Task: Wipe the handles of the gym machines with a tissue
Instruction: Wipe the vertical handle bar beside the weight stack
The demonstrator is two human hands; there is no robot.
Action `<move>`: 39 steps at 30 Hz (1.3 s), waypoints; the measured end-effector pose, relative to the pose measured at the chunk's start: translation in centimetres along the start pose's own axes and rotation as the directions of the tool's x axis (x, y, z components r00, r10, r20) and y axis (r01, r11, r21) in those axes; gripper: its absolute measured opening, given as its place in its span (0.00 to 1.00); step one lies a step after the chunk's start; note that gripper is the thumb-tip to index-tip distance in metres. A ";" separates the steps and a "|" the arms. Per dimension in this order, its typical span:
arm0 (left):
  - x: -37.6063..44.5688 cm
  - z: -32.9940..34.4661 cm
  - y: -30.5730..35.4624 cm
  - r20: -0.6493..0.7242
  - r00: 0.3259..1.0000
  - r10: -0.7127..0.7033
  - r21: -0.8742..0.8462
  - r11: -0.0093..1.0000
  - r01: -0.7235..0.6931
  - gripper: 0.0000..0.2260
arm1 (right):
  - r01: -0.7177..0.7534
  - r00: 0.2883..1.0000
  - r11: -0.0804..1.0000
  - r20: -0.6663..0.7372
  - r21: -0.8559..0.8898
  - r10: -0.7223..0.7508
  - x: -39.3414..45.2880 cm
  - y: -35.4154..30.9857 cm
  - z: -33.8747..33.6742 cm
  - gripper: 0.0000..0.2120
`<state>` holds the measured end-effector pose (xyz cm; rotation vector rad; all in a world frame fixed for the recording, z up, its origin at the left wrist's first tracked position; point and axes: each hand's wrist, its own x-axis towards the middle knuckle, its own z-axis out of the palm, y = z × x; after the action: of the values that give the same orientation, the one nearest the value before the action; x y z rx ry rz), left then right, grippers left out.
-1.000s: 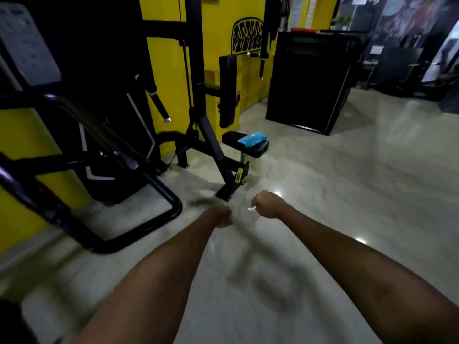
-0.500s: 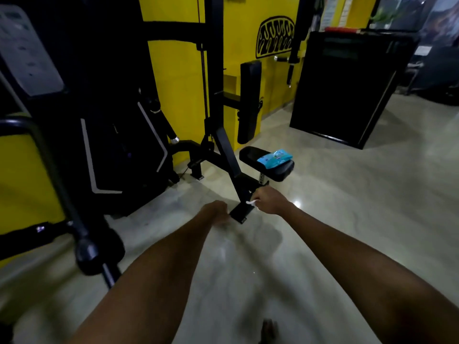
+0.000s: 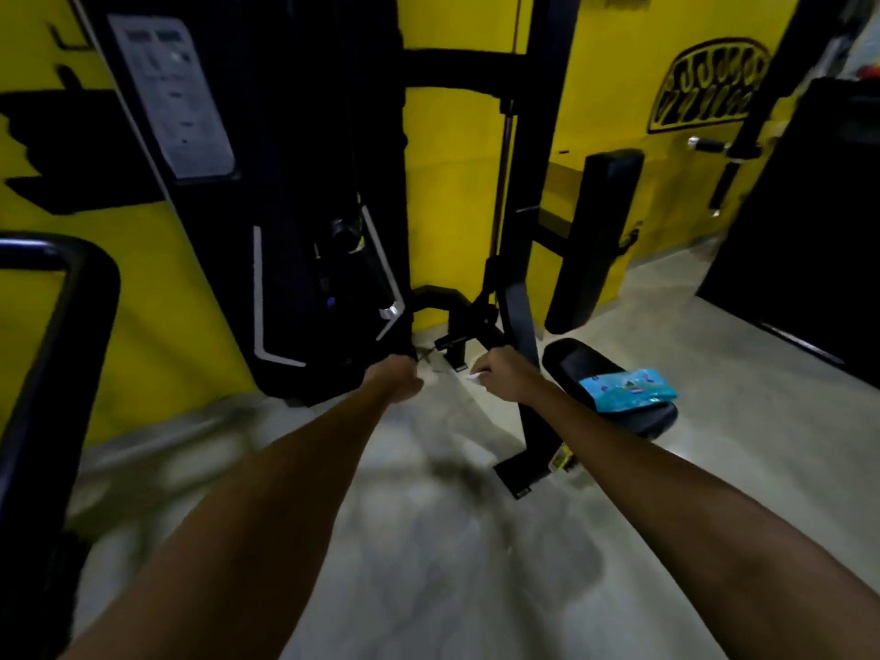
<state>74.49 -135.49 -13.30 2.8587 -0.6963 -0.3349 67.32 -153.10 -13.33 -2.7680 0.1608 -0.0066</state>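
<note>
The tall black weight-stack machine (image 3: 295, 192) with white trim fills the space ahead of and above the left hand, set against the yellow wall (image 3: 457, 192). Its black upright frame post (image 3: 538, 183) rises above the right hand, with a slim black back pad (image 3: 595, 240) further off to that hand's right. A curved black tube rail (image 3: 52, 354) stands well out to the left of the left arm. The pale polished floor (image 3: 428, 540) lies open beneath both forearms, so there is free room to step in.

Just beside the right hand, to its right, is the black padded seat (image 3: 571, 364), carrying a blue plastic tissue pack (image 3: 628, 390).

The thing the next reach likely turns on is the black rubber-sleeved handle with a chrome end cap (image 3: 369, 264): it hangs above and slightly ahead of the left hand, its long axis slanting down and to the right. The left hand is nearer it, though the tissue sits in the other.

The left hand (image 3: 397, 381) is curled into a fist; I cannot tell whether it holds anything. The right hand (image 3: 507, 376) is curled too, pinching a small white tissue (image 3: 475, 377) that pokes out toward the left hand.
</note>
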 end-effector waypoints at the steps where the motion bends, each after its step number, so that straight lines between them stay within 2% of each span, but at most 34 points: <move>1: 0.7 -0.8 -0.1 -0.070 0.996 -0.051 -0.029 0.998 0.049 0.15 | 0.022 1.000 1.000 0.014 0.008 -0.022 1.1 0.2 0.2 0.10; 4: 4.1 -2.8 -0.7 -0.350 0.915 -0.201 -0.121 0.978 0.169 0.25 | 0.120 0.992 0.992 0.043 0.043 -0.122 4.6 0.4 0.3 0.13; 6: 6.5 -3.8 -1.2 -0.471 0.854 -0.221 -0.131 0.975 0.179 0.31 | 0.167 0.985 0.983 0.029 0.071 -0.169 7.6 0.7 0.2 0.10; 9: 10.1 -5.0 -1.7 -0.611 0.757 -0.230 -0.151 0.973 0.174 0.34 | 0.223 0.974 0.970 0.015 0.099 -0.226 12.8 1.2 0.1 0.11; 10: 11.2 -5.1 -1.9 -0.664 0.710 -0.233 -0.169 0.972 0.161 0.34 | 0.240 0.970 0.964 0.013 0.111 -0.243 14.5 1.2 -0.1 0.13; 12: 12.9 -4.9 -2.1 -0.788 0.574 -0.224 -0.187 0.975 0.124 0.31 | 0.273 0.961 0.953 0.013 0.134 -0.277 17.7 1.2 -0.4 0.13; 14: 14.0 -4.3 -2.6 -0.860 0.456 -0.231 -0.210 0.973 0.096 0.29 | 0.308 0.949 0.927 -0.003 0.212 -0.314 20.4 1.3 -1.0 0.10; 17: 15.2 -4.3 -3.0 -0.927 0.308 -0.213 -0.196 0.977 0.088 0.26 | 0.373 0.927 0.870 -0.086 0.323 -0.365 24.1 1.0 -2.2 0.08; 19: 15.7 -4.9 -3.2 -0.947 0.240 -0.213 -0.191 0.975 0.113 0.27 | 0.376 0.926 0.859 -0.109 0.349 -0.361 26.2 0.5 -2.7 0.08; 22: 16.6 -5.7 -2.9 -0.944 0.214 -0.252 -0.202 0.952 0.229 0.32 | 0.399 0.915 0.843 -0.091 0.362 -0.394 29.0 -0.6 -2.6 0.09; 25: 17.7 -6.1 -2.5 -0.933 0.204 -0.296 -0.220 0.919 0.328 0.37 | 0.465 0.872 0.793 -0.051 0.394 -0.486 31.3 -2.0 -2.6 0.09; 29: 19.1 -6.3 -1.6 -0.904 0.175 -0.390 -0.280 0.850 0.447 0.38 | 0.592 0.764 0.649 -0.075 0.478 -0.641 34.0 -3.1 -3.1 0.09; 32: 19.8 -6.1 -0.9 -0.898 0.105 -0.427 -0.314 0.790 0.527 0.35 | 0.692 0.675 0.561 -0.130 0.454 -0.726 35.8 -2.8 -4.0 0.11; 36: 19.8 -5.7 -1.6 -0.910 0.066 -0.410 -0.295 0.751 0.591 0.29 | 0.720 0.635 0.438 -0.256 0.538 -0.729 37.7 -2.0 -5.7 0.10; 39: 19.7 -5.7 -1.5 -0.898 0.069 -0.434 -0.304 0.725 0.618 0.29 | 0.663 0.661 0.340 -0.308 0.667 -0.684 39.2 -2.2 -6.8 0.08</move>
<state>93.70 -142.76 -11.61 2.5537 0.6597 1.3736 106.35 -157.93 -6.85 -1.7880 -0.8559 -0.2071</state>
